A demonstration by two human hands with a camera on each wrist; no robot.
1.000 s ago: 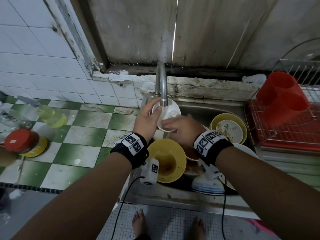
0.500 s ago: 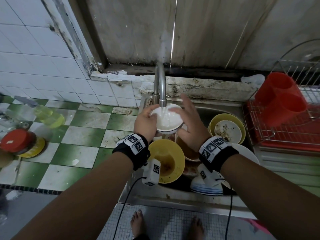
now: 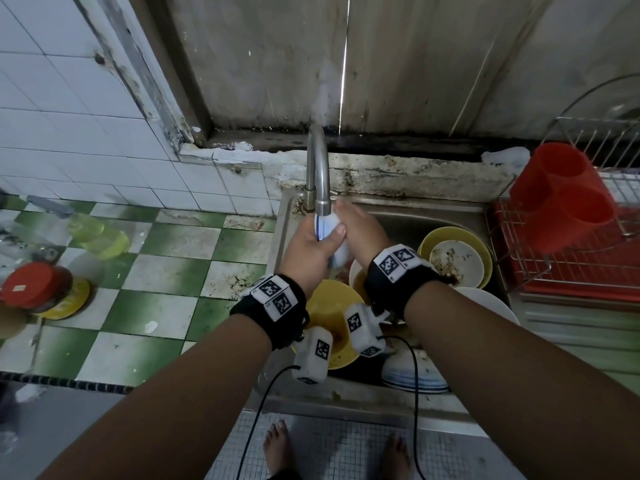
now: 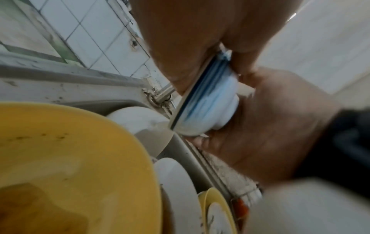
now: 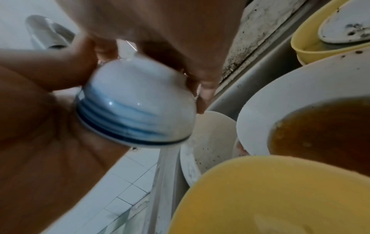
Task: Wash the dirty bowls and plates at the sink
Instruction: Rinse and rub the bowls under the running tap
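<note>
A small white bowl with blue stripes [image 3: 338, 252] is held on its edge just under the tap's spout [image 3: 321, 188], above the sink. My left hand [image 3: 308, 251] grips its rim side, thumb lying across the outside. My right hand [image 3: 363, 233] cups the bowl's base from the right, with its fingers [image 5: 204, 93] curled round the foot. In the right wrist view the bowl [image 5: 138, 104] has its base up and water on it. The left wrist view has the bowl [image 4: 210, 107] squeezed between both palms. Dirty dishes lie below in the sink [image 3: 346, 396].
Below my hands sit a yellow bowl [image 3: 329, 313] with brown liquid, a yellow bowl holding a dirty white dish [image 3: 455, 259], a white plate [image 3: 485, 303] and an upturned striped bowl [image 3: 412, 375]. A red drying rack [image 3: 571, 271] stands right, a detergent bottle [image 3: 97, 235] left.
The bowl went from mouth-up under the running tap to tipped on its edge. My right hand slid from the rim onto the bowl's base; both hands drew closer together.
</note>
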